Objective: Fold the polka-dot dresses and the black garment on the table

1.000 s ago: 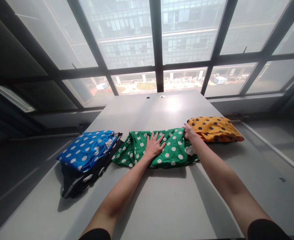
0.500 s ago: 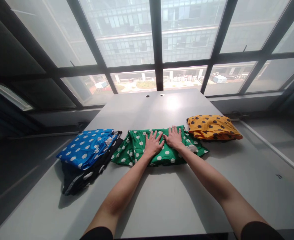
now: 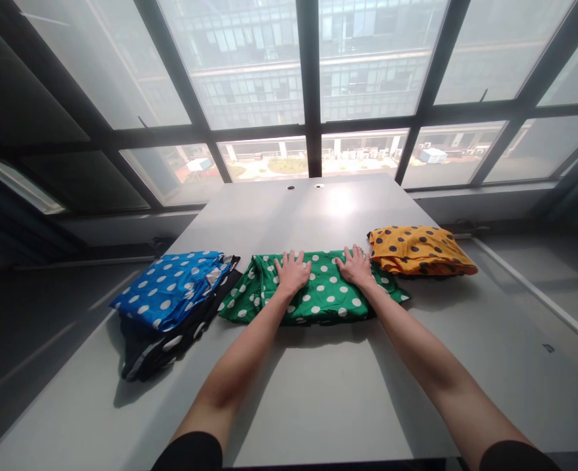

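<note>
A green cloth with white polka dots (image 3: 325, 288) lies folded into a long flat bundle at the middle of the table; it looks like a garment, but I cannot tell which kind. My left hand (image 3: 292, 271) rests flat on its left half, fingers spread. Toward its right end, my right hand (image 3: 355, 265) lies palm down with the fingers apart. Neither hand grasps anything. The palms hide small patches of the cloth.
To the left, a folded blue polka-dot cloth (image 3: 171, 288) sits on a black one with white dots (image 3: 156, 356). An orange cloth with black dots (image 3: 419, 250) lies at the right. Beyond the white table (image 3: 318, 386) stand large windows (image 3: 249, 59).
My hands have slid apart over the green cloth, the left one leftward and the right one rightward. The other cloths have stayed in place.
</note>
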Demonstrator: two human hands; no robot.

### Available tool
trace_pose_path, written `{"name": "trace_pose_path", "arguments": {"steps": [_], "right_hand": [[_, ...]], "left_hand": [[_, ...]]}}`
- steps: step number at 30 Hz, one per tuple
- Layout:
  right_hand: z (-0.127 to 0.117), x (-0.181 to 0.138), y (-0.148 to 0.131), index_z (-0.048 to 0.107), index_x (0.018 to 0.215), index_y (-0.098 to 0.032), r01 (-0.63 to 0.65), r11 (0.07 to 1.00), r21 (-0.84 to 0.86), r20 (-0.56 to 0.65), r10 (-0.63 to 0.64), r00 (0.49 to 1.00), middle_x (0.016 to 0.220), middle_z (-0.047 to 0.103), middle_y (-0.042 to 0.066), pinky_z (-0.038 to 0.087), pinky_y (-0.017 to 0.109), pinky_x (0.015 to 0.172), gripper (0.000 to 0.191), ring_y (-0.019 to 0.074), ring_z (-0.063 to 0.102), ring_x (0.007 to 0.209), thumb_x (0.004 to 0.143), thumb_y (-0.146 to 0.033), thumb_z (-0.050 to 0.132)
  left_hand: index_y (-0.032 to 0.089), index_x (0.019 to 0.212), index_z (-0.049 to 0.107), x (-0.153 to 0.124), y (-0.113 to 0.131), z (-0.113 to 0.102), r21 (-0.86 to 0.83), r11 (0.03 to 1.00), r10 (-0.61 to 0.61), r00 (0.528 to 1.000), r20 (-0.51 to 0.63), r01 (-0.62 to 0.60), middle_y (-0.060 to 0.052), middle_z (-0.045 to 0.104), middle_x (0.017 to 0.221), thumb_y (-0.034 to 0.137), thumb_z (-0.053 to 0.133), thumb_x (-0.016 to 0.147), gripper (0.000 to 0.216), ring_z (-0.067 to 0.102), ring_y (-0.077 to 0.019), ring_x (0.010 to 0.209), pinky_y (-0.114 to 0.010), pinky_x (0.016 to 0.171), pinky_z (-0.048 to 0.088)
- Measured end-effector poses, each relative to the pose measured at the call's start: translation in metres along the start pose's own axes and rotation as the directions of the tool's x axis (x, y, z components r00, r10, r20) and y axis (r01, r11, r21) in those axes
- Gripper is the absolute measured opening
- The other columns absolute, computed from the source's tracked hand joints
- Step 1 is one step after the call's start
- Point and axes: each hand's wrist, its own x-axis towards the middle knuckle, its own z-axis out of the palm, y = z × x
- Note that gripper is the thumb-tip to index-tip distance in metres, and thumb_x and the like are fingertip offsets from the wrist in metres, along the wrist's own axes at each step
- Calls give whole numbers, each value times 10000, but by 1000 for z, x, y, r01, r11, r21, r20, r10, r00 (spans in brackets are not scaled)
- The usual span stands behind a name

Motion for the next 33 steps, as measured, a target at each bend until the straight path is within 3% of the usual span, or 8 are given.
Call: {"name": "trace_pose_path", "arguments": {"steps": [6, 10, 13, 16, 18, 22, 27, 33], "right_hand": [[1, 1, 3, 297, 1690, -176, 7, 1000, -19, 9, -7, 1000, 1761, 191, 166, 113, 545, 1288, 754, 298, 151, 1628, 1079, -615, 242], [2, 1, 2, 291, 1692, -177, 10, 999, -35, 9, -10, 1000, 1762, 186, 166, 119, 549, 1283, 757, 310, 151, 1625, 1078, -613, 224], [1, 0, 1, 295, 1691, -171, 12, 999, -37, 11, -12, 1000, 1762, 185, 168, 115, 549, 1283, 760, 315, 149, 1625, 1075, -611, 232], [-1, -1, 0, 305, 1687, -163, 15, 1000, -25, 5, -15, 1000, 1759, 194, 175, 111, 545, 1285, 756, 312, 163, 1623, 1074, -601, 253], [-2, -2, 0, 318, 1682, -162, 14, 1000, -18, 3, -14, 1000, 1756, 206, 176, 115, 541, 1286, 748, 307, 169, 1622, 1074, -594, 266], [-5, -16, 1, 345, 1672, -162, 10, 1000, -27, -15, -10, 1000, 1748, 234, 174, 110, 532, 1288, 742, 309, 179, 1620, 1075, -597, 277], [-2, -69, 2, 342, 1670, -132, -20, 1000, -13, -49, 20, 999, 1742, 232, 204, 138, 548, 1281, 745, 337, 182, 1618, 1078, -582, 307], [-30, -122, 33, 337, 1667, -109, -2, 984, 178, -82, 17, 996, 1741, 259, 168, 191, 493, 1297, 758, 334, 211, 1611, 1070, -575, 316]], "left_hand": [[301, 1650, 416, -1, -45, 15, 34, 995, -98, 995, -36, 99, -103, 298, 1740, 638, 296, 1059, 691, 213, -373, 1613, -670, 1281, 115], [261, 1671, 363, 8, -87, 4, 12, 984, -179, 984, 2, 179, -86, 262, 1753, 635, 241, 1060, 727, 191, -343, 1624, -660, 1286, 128], [235, 1661, 380, 12, -101, -10, 28, 981, -193, 980, 54, 191, -86, 290, 1743, 609, 233, 1064, 721, 225, -353, 1613, -661, 1282, 157], [140, 1627, 437, 6, -83, -18, 84, 979, -185, 982, -29, 187, -160, 352, 1707, 557, 255, 1073, 717, 281, -392, 1586, -661, 1280, 159], [105, 1631, 421, -6, -59, -14, 106, 993, -43, 997, -65, 50, -168, 350, 1706, 547, 249, 1082, 725, 261, -382, 1596, -637, 1296, 129], [164, 1680, 330, -48, -18, 8, 62, 975, 209, 975, 79, -214, -109, 242, 1752, 628, 229, 1079, 766, 173, -350, 1630, -627, 1299, 150], [186, 1689, 317, -103, -13, 20, 74, 970, 228, 972, 55, -232, -97, 196, 1761, 635, 273, 1077, 761, 140, -340, 1638, -611, 1305, 148], [155, 1691, 303, -143, -4, 0, 25, 972, 230, 966, 116, -235, -141, 179, 1759, 675, 305, 1057, 820, 110, -394, 1634, -654, 1286, 150]]}}
